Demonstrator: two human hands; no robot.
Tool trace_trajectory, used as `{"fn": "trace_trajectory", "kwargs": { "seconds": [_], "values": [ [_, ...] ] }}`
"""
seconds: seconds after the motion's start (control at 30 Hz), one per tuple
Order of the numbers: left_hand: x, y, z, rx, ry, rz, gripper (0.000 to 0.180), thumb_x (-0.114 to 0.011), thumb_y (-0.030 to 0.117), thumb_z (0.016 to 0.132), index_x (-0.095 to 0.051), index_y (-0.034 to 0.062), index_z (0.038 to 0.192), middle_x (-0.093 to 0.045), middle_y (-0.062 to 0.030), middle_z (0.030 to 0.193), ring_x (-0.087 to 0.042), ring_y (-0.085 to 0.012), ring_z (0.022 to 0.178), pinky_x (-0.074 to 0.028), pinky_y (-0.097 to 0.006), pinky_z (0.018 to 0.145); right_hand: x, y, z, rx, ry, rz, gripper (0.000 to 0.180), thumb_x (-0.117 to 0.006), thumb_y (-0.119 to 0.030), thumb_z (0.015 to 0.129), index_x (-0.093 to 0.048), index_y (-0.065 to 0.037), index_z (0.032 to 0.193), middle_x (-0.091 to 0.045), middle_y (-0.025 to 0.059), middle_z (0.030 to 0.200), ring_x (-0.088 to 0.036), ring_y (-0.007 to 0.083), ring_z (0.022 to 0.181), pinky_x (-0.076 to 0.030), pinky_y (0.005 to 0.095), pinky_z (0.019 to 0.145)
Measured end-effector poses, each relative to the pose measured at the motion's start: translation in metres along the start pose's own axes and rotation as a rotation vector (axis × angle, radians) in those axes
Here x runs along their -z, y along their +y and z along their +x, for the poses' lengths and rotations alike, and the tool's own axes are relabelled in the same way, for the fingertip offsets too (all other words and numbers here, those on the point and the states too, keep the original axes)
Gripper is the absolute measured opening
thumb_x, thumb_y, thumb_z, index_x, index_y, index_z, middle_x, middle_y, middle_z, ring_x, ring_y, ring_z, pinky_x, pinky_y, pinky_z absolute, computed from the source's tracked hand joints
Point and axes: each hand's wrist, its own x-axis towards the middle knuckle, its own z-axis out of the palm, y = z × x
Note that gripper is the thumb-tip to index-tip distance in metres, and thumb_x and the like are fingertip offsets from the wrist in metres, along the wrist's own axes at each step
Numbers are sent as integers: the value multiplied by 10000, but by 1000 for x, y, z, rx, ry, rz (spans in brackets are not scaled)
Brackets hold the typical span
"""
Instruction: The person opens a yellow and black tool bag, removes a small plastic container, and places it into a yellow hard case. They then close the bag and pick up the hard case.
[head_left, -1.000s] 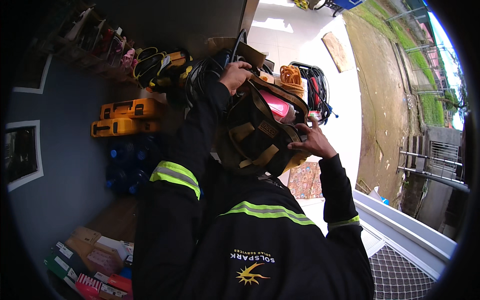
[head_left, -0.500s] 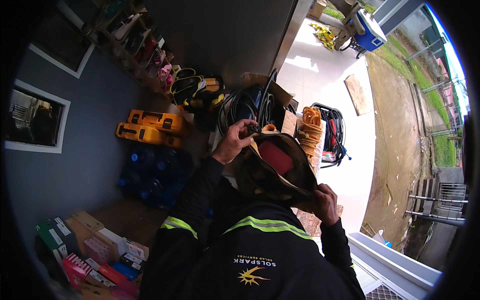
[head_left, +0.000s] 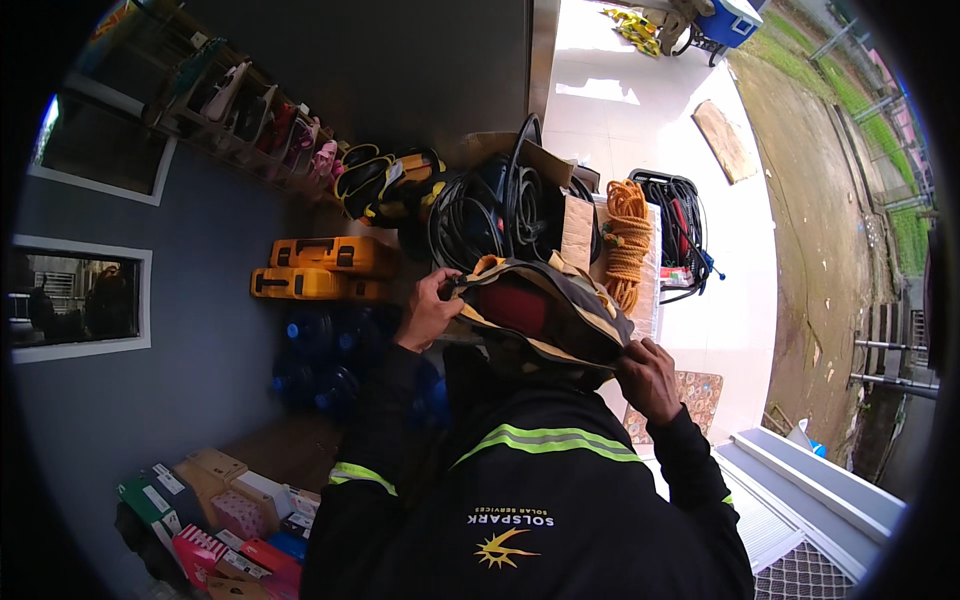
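Observation:
A dark fabric bag with a tan lining (head_left: 583, 335) is held in front of my chest, its mouth facing up. My left hand (head_left: 428, 312) pinches the left end of the rim, where a small dark part sticks out between the fingers. At the opposite end my right hand (head_left: 652, 382) is closed on the bag's edge. Inside lies a red object (head_left: 513, 307); its kind is unclear. The bag's underside is hidden.
Beyond the bag are coiled black cables (head_left: 470, 215) and an orange rope (head_left: 628, 245). A cable reel (head_left: 682, 235) stands to the right. Yellow tool cases (head_left: 330, 268), blue water jugs (head_left: 325, 365) and shoe boxes (head_left: 225, 520) lie to the left.
My left hand has moved left and down with its end of the bag. The mouth now looks longer and flatter. The whole view has shifted slightly.

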Motion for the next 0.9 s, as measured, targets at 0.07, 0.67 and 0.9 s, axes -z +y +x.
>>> {"fn": "trace_trajectory", "kwargs": {
  "seconds": [0.07, 0.67, 0.9],
  "values": [
    [-7, -11, -6, 55, 35, -101, 484, -654, -14, 872, -636, -1, 1355, -693, -41, 1090, -647, -107, 900, -558, -277, 740, -2, 3, -5, -105, -108, 25, 112, -785, -135, 795, -689, -78, 781, -627, 99, 910, -635, 324, 900, -528, 444, 758],
    [-10, -13, 7, -22, 154, -561, 162, -708, 87, 1037, -725, 52, 1194, -714, 18, 1039, -674, -66, 925, -551, -246, 814, -92, -102, 220, 131, -29, 324, 386, -776, -120, 890, -720, -39, 1263, -727, 186, 1047, -727, 387, 913, -590, 459, 801],
    [4, -18, 2, -12, 270, -917, 176, -733, 120, 1031, -702, 50, 1189, -711, -12, 1065, -686, -100, 976, -539, -239, 843, -108, -103, 223, 397, 144, 293, 213, -780, -40, 822, -821, -97, 1023, -777, 26, 1090, -728, 250, 934, -612, 387, 804]
  ]
}}
